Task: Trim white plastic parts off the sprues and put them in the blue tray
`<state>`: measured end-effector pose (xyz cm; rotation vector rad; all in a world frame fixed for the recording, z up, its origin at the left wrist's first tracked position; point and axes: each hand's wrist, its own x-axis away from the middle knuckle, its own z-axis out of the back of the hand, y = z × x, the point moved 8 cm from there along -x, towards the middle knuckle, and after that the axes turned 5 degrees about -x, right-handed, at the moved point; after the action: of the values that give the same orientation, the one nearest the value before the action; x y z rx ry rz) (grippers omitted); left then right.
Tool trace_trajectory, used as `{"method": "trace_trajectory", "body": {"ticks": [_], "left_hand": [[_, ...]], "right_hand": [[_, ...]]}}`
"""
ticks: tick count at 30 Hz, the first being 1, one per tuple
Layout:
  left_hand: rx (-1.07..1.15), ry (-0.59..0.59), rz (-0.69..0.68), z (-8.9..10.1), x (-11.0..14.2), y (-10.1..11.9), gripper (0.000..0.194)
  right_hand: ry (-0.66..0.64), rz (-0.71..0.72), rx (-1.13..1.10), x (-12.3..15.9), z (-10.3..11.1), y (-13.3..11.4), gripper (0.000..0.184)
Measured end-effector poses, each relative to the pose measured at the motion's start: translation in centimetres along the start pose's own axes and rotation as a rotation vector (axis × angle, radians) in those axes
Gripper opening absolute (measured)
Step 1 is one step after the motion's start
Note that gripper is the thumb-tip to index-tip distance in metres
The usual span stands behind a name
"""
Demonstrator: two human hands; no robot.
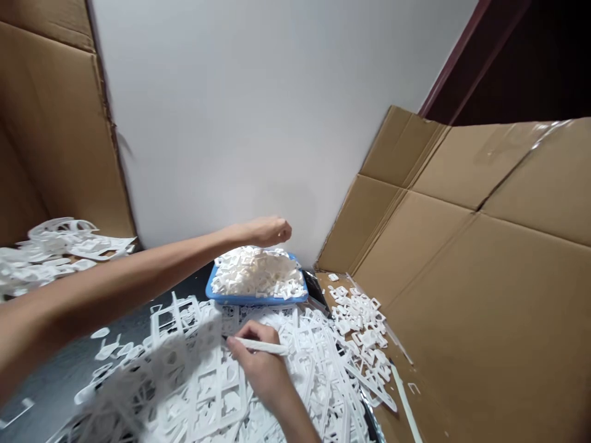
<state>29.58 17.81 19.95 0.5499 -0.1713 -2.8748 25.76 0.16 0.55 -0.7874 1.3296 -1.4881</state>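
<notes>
Over the back of a blue tray point(263, 301), my left hand point(268, 232) is held out with its fingers curled closed; what they hold, if anything, is hidden. Small white cut pieces point(258, 274) are heaped in that tray. Nearer to me, my right hand point(261, 360) grips a white pen-like tool point(261, 346) with a thin dark tip pointing left. Beneath this hand spreads a pile of white cut-out sheets point(217, 384), frames with openings and strips. The tool's tip is close above these sheets; I cannot tell whether it touches them.
Cardboard panels stand at the left point(50, 117) and right point(498, 295), with a pale wall point(258, 123) behind. More white scraps point(60, 246) lie at the far left, and loose white pieces point(360, 320) lie along the right. A pale strip point(406, 403) lies at the lower right.
</notes>
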Motion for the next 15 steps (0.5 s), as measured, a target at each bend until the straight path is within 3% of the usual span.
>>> {"method": "trace_trajectory", "body": {"ticks": [4, 6, 8, 12, 15], "left_hand": [[0.039, 0.199, -0.002, 3.5, 8.4, 3.7, 0.033], [0.075, 0.210, 0.009, 3.1, 13.3, 4.8, 0.030], [0.105, 0.183, 0.104, 1.5, 17.9, 4.6, 0.027], [0.251, 0.091, 0.421, -3.7, 25.6, 2.6, 0.027], [0.323, 0.072, 0.392, -6.2, 28.2, 4.1, 0.021]], "right_hand": [[0.036, 0.021, -0.085, -0.4, 0.2, 0.9, 0.024], [0.028, 0.023, -0.118, -0.6, 0.1, 1.3, 0.027], [0.008, 0.023, -0.145, -0.7, 0.0, 1.3, 0.031], [-0.068, -0.025, -0.175, -0.9, -0.5, 1.2, 0.038], [-0.145, -0.084, -0.186, -1.0, -0.8, 0.8, 0.039]]}}
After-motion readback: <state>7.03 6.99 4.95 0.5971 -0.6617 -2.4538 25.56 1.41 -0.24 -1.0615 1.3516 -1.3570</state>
